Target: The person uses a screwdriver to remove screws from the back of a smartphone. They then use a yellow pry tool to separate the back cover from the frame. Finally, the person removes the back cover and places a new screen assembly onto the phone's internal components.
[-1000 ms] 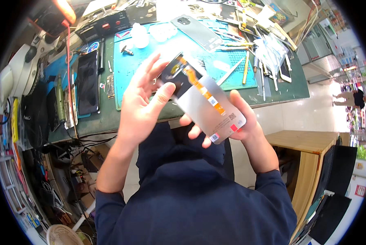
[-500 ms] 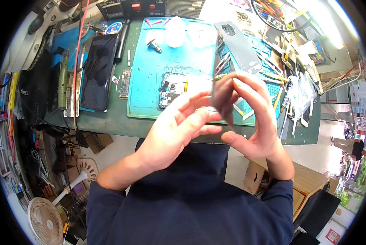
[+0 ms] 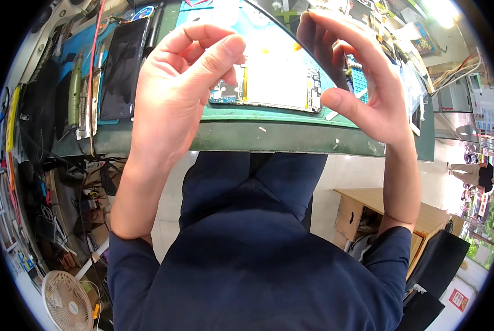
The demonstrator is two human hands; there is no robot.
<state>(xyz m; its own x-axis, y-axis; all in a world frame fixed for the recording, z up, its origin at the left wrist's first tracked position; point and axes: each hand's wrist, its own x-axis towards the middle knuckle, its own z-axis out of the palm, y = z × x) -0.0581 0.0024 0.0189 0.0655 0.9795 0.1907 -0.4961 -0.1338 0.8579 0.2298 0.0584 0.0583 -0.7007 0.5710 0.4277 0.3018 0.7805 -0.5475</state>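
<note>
My right hand grips a glossy black phone panel by its edges, the thumb on the near end and the fingers along the far side. The panel is tilted steeply above the bench and mirrors the fingers. My left hand is raised to the left of it, apart from it. Its thumb and index finger are pinched together; whatever may be between them is too small to tell. Below and between the hands, an opened phone lies on the teal mat. Its circuit board and yellow strips show, while glare whitens its middle.
A black phone lies left of the mat, beside a green pen-shaped tool. Tools and parts crowd the right. The bench edge runs before my lap. A fan stands lower left, a wooden cabinet lower right.
Both hands have moved up and farther apart, the left one away from the panel. The right hand has raised and turned the panel. The whole view has shifted, bringing the bench higher.
</note>
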